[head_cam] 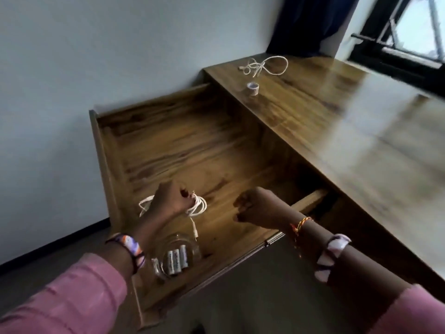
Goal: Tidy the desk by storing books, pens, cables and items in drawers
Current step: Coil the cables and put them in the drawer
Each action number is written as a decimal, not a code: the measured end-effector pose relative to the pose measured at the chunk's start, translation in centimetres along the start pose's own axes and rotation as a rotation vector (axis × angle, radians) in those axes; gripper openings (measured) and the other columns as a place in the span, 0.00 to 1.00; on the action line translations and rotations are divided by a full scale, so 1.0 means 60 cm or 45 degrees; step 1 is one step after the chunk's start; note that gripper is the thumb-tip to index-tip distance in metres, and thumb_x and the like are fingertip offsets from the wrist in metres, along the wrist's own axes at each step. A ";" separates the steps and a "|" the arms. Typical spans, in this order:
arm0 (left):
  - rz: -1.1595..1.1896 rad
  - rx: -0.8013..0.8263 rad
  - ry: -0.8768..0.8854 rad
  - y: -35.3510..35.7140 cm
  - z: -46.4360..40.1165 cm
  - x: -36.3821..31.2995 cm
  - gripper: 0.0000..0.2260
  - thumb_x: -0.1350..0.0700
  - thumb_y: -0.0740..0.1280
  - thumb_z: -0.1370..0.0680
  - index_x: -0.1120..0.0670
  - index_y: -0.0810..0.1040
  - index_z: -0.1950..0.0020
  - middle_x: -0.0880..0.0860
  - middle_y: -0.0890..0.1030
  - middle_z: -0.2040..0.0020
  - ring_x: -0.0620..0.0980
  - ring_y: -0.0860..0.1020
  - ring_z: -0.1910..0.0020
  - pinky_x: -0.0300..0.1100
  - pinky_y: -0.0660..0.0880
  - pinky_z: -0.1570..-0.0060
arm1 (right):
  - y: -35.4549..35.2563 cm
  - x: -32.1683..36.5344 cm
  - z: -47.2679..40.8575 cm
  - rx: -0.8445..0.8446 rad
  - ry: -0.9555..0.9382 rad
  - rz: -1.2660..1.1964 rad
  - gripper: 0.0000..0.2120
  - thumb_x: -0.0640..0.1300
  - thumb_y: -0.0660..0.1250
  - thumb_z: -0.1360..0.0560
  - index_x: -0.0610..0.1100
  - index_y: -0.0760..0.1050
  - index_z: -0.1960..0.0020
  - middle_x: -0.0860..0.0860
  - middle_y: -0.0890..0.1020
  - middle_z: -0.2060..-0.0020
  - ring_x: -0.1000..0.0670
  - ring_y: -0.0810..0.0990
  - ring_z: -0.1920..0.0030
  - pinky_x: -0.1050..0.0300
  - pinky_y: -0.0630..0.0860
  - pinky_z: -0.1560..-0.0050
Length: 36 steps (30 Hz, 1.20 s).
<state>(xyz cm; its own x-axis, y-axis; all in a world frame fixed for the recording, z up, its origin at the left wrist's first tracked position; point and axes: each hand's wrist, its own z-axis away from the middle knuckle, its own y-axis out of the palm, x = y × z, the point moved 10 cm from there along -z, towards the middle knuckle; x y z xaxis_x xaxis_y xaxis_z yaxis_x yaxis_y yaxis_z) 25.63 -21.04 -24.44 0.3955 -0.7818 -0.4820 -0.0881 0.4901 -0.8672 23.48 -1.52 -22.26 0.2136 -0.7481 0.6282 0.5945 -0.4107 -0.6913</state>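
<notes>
A wide wooden drawer stands pulled out from the desk. Inside it, my left hand grips a coiled white cable just above the drawer floor, its plug end dangling toward me. My right hand hovers over the drawer to the right with fingers curled and nothing in it. A clear glass jar with several white batteries lies in the drawer's near corner. On the desk's far end lie a second white cable and a small roll of tape.
A white wall runs behind the drawer on the left. A dark curtain and a window stand past the desk's far end. Grey floor lies below the drawer front.
</notes>
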 end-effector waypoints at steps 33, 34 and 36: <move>-0.712 0.261 0.096 -0.103 -0.179 0.057 0.12 0.59 0.61 0.23 0.57 0.77 0.41 0.57 0.78 0.41 0.57 0.77 0.42 0.47 0.73 0.47 | 0.082 0.127 -0.121 0.233 -0.130 0.246 0.14 0.44 0.67 0.26 0.43 0.76 0.41 0.47 0.80 0.46 0.51 0.77 0.48 0.60 0.73 0.46; -0.682 0.312 0.185 -0.091 -0.176 0.026 0.12 0.57 0.61 0.22 0.57 0.77 0.41 0.57 0.79 0.42 0.56 0.77 0.43 0.46 0.73 0.49 | 0.064 0.126 -0.124 0.195 -0.141 0.244 0.14 0.44 0.67 0.26 0.44 0.76 0.41 0.48 0.80 0.46 0.52 0.78 0.48 0.60 0.74 0.46; -0.588 0.459 0.381 -0.054 -0.164 -0.048 0.12 0.54 0.62 0.22 0.57 0.77 0.41 0.55 0.80 0.44 0.54 0.77 0.49 0.46 0.74 0.52 | 0.020 0.115 -0.129 0.103 -0.164 0.256 0.14 0.44 0.66 0.25 0.46 0.75 0.40 0.50 0.80 0.45 0.52 0.78 0.46 0.60 0.75 0.45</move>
<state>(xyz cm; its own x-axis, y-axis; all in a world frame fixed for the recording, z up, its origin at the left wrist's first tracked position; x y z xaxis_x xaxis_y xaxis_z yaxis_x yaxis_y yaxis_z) 15.75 -24.16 -21.49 0.0430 -0.9906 -0.1295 0.3624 0.1363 -0.9220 19.65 -11.20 -21.50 0.4281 -0.7357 0.5249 0.5890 -0.2133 -0.7795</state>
